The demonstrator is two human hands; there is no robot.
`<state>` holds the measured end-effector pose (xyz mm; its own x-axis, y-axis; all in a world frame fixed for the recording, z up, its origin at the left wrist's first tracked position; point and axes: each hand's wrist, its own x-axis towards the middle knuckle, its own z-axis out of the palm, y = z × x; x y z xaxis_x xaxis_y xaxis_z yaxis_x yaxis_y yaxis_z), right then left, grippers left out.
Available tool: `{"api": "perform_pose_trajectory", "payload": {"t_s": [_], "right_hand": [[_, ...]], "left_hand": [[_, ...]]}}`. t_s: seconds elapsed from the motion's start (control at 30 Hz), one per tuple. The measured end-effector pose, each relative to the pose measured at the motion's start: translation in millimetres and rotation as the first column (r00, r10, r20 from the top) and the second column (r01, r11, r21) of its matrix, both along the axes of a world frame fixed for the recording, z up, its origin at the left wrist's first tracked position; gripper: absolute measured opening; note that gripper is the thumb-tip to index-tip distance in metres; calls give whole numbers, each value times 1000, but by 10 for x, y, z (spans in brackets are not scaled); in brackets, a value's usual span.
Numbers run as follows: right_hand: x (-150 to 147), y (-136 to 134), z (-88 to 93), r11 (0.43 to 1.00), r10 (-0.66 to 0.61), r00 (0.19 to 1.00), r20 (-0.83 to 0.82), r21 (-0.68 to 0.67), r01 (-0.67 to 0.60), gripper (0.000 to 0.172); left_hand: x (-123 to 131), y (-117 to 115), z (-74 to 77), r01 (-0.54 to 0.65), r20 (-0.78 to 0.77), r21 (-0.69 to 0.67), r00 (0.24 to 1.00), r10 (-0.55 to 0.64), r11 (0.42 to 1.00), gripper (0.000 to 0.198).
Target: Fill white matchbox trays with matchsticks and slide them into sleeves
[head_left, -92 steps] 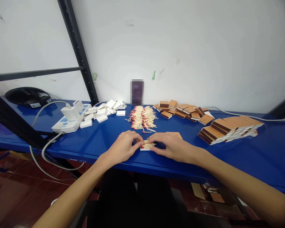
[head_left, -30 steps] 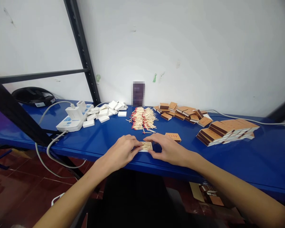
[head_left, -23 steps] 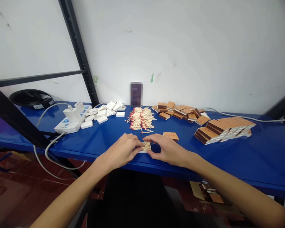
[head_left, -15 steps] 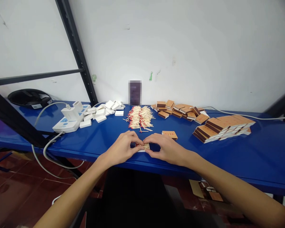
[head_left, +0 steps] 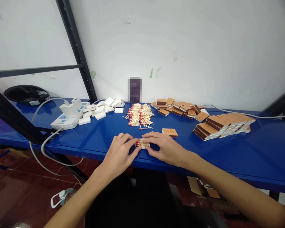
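A small white matchbox tray (head_left: 142,148) lies near the front edge of the blue table, filled with red-headed matches (head_left: 141,143). My left hand (head_left: 120,151) pinches the tray's left end between thumb and fingers. At the other end, the thumb and fingers of my right hand (head_left: 165,148) close on the tray, with fingertips over the match sticks. Just beyond my right hand rests a brown matchbox cover (head_left: 170,132). A large heap of loose matches (head_left: 140,116) lies farther back, in front of my hands.
White trays (head_left: 100,109) are piled at the back left beside a power strip (head_left: 67,120) with cables. Brown matchbox covers (head_left: 178,109) lie heaped at the back right. Stacked matchboxes (head_left: 223,125) stand farther right. A black shelf post (head_left: 77,47) rises on the left.
My left fingers have drawn back leftward from over the tray, so more of the matches inside show. My right hand stays at the tray's right end. The camera view has shifted slightly.
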<state>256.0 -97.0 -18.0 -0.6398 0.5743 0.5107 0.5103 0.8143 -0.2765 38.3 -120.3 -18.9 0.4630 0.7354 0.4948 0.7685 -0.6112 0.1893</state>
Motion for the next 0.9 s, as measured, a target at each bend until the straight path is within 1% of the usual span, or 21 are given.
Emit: {"api": "perform_pose_trajectory", "payload": {"t_s": [0.13, 0.23, 0.3, 0.37, 0.4, 0.47, 0.53, 0.67, 0.77, 0.9], "right_hand": [[-19, -47, 2, 997, -26, 998, 59, 72, 22, 27], [-20, -68, -2, 994, -51, 996, 77, 95, 44, 27], [-19, -70, -6, 994, -50, 995, 85, 105, 41, 27], [-20, -67, -8, 991, -32, 994, 103, 130, 19, 28], [-21, -66, -7, 990, -23, 993, 117, 143, 6, 28], [-24, -65, -6, 988, -14, 991, 136, 156, -7, 29], [-24, -65, -8, 988, -14, 990, 144, 156, -9, 30], [-15, -69, -25, 984, -15, 995, 101, 176, -3, 33], [-5, -71, -32, 976, -11, 998, 67, 219, -4, 28], [1, -68, -30, 980, 2, 997, 71, 196, -16, 25]], "left_hand": [[14, -7, -63, -5, -40, 48, 999, 7, 999, 32], [-11, 14, -88, -6, 8, 45, 1000, 6, 999, 33], [-26, 31, -74, 17, 53, 15, 998, -18, 1000, 39], [-32, 42, -35, 60, 89, -67, 995, -54, 996, 47], [-31, 46, -9, 78, 105, -119, 992, -66, 990, 48], [-21, 51, 40, 92, 137, -204, 988, -65, 975, 43], [-7, 55, 69, 88, 162, -239, 985, -49, 967, 35], [16, 62, 65, 81, 193, -227, 981, -37, 970, 28], [20, 60, 50, 76, 207, -221, 978, -29, 972, 26], [7, 48, 40, 93, 177, -204, 983, -57, 974, 29]]}}
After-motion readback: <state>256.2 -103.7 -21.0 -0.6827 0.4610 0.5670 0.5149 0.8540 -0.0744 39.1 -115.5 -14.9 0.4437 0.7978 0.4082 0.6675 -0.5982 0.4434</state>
